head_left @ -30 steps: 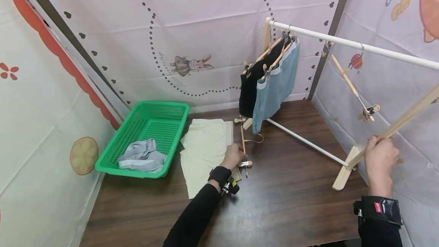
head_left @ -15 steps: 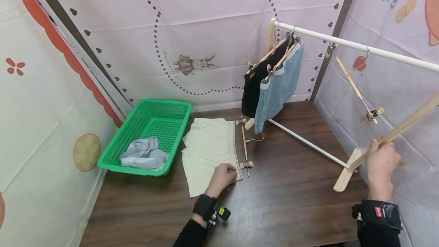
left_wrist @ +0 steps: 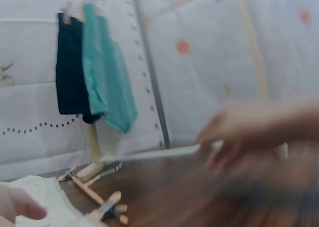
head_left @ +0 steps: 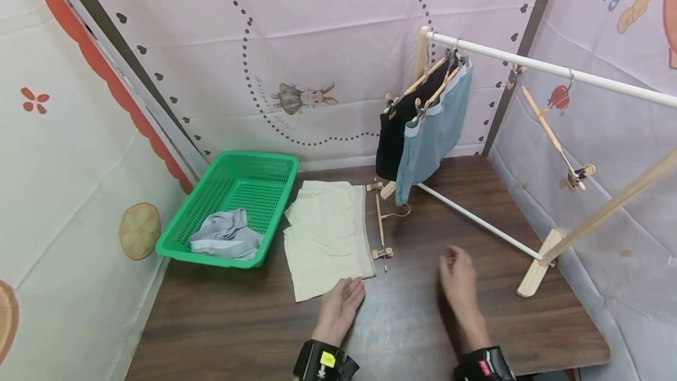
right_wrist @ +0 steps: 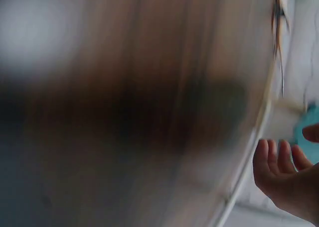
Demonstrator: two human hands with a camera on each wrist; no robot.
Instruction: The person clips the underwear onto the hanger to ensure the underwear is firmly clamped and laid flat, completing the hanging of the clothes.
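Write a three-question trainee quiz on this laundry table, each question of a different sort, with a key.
1. True or false: the left hand grips the wooden hanger.
2. What lies in the green basket? A. a black garment B. a grey garment C. a hanger
3. How many garments hang on the rack?

Key:
1. False: it is open at the cream shorts; the hanger lies untouched on the table.
2. B.
3. Two, one black and one teal.
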